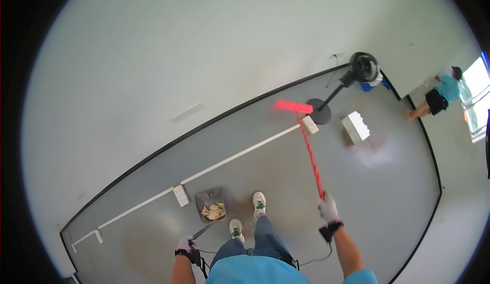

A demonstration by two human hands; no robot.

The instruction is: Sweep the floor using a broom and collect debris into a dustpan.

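My right hand [329, 208], in a pale glove, is closed around the red handle of a broom [312, 160]. The broom reaches away from me, and its bright red head [293, 106] is smeared by motion near the round fan base. In my left hand [187, 243], also gloved, is the grey handle of a long-handled dustpan [206, 198]. The dustpan rests on the floor ahead of my shoes, to their left. Crumpled beige scraps [214, 212] lie inside it. A dark strap with a small device sits on each wrist.
A white conduit [235, 156] with socket boxes [180, 195] runs along the grey floor. A black standing fan [331, 100] and a white block [356, 127] stand at the far right. Another person [443, 94] is by the right wall near a window.
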